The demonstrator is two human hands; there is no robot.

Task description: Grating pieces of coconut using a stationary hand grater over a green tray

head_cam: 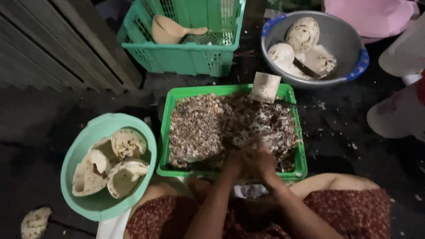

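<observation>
My left hand [233, 166] and my right hand [266, 162] are pressed close together over the near edge of a green tray [164, 132]. The tray is filled with brown and white coconut peelings [208, 128]. Both hands are blurred by motion, and a pale smear just above them hides whatever is between the fingers. A white, squarish coconut piece [264, 87] is at the tray's far rim; I cannot tell whether it rests there or is in the air. My lap, in red patterned cloth [345, 212], is right behind the tray.
A teal bowl [71, 155] at the left holds several peeled coconut pieces [126, 144]. A blue-rimmed metal basin [349, 44] at the back right holds more coconut [303, 33]. A green basket [186, 57] with a tan scoop [170, 31] stands behind. Pale pink cloth [398, 115] lies at the right.
</observation>
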